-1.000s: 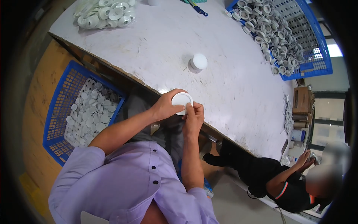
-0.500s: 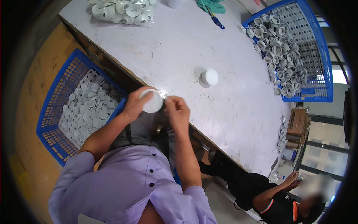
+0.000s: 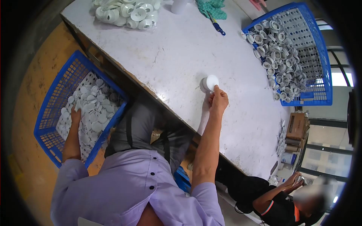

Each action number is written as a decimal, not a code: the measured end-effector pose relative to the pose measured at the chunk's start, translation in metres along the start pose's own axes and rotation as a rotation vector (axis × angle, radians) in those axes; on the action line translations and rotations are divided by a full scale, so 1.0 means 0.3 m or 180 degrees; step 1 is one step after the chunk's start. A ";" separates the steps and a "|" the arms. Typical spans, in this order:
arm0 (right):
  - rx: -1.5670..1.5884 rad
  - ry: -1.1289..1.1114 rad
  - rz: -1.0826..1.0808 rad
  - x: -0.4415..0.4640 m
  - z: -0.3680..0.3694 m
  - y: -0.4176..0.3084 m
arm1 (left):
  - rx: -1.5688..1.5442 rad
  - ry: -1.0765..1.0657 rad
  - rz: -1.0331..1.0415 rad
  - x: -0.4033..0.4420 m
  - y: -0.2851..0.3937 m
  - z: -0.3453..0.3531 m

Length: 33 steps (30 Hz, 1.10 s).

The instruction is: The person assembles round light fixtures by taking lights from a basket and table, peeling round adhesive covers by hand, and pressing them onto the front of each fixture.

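Observation:
My left hand (image 3: 76, 115) reaches into the blue basket (image 3: 46, 109) at my left, among many flat white round pieces (image 3: 90, 107). Its thumb and a finger look spread, while some fingertips are hard to make out between the pieces. On the table, my right hand (image 3: 218, 100) touches the near edge of a white round disc (image 3: 212, 81) with its fingertips, the other fingers curled. That disc tops a short, round white stack or body, whose side shows a little at the left.
A blue crate (image 3: 320, 56) of white ring-shaped parts (image 3: 281, 60) stands at the table's far right. A clear bag of white parts (image 3: 128, 15), a green cloth (image 3: 212, 8) and a blue-handled tool (image 3: 218, 28) lie farther back. Another person (image 3: 275, 196) works at lower right.
My hands have parted from the white disc they held together at the table edge. The left went down into the basket; the right moved out over the table to the white disc there.

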State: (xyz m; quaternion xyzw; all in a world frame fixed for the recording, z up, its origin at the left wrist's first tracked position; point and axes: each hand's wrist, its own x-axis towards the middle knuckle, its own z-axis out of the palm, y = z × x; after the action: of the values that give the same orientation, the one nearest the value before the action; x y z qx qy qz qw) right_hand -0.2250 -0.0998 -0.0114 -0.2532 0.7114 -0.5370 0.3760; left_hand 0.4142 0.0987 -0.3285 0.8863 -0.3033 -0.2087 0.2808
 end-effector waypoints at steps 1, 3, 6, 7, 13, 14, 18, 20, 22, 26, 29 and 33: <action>0.0072 -0.0036 0.0005 0.003 -0.002 0.003 | 0.0334 0.0058 -0.0118 0.002 -0.054 -0.011; 0.0236 -0.0035 0.0024 0.004 -0.003 0.008 | 0.1012 0.0181 -0.0366 -0.013 -0.128 -0.026; 0.0569 0.0022 0.0129 -0.001 -0.004 0.021 | 0.0509 -0.0442 0.0080 -0.068 -0.150 0.029; 0.0715 0.0005 0.0201 0.001 -0.012 0.026 | 0.0269 -0.0442 0.0294 -0.114 -0.108 0.045; 0.1324 -0.0019 0.0223 -0.063 -0.080 0.036 | -0.1683 -0.1614 0.0186 -0.448 0.408 0.124; 0.1403 -0.0026 0.0217 -0.087 -0.095 0.037 | -0.1584 -0.1837 0.0440 -0.510 0.534 0.108; 0.1474 -0.0479 0.0195 -0.232 -0.112 0.044 | -0.2024 -0.3108 0.0927 -0.790 1.066 -0.006; 0.1437 -0.0658 0.0313 -0.323 -0.101 0.043 | -0.2428 -0.3570 0.1108 -0.895 1.254 -0.016; 0.1451 -0.0843 0.0306 -0.390 -0.101 0.074 | -0.2881 -0.3707 0.1079 -0.984 1.388 0.025; 0.1375 -0.0994 0.0265 -0.495 -0.109 0.095 | -0.2842 -0.4280 0.0903 -1.074 1.518 0.125; 0.1249 -0.0881 0.0222 -0.517 -0.138 0.115 | -0.2380 -0.4170 0.1033 -1.116 1.536 0.143; 0.1266 -0.0835 0.0305 -0.514 -0.172 0.137 | -0.2429 -0.4192 0.0709 -1.139 1.520 0.157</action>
State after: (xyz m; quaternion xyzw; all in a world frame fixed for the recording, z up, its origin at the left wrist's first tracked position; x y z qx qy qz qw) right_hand -0.1741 0.0597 -0.0029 -0.2077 0.5480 -0.6107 0.5326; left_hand -0.0521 0.0048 -0.0109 0.3851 -0.4024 -0.7541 0.3481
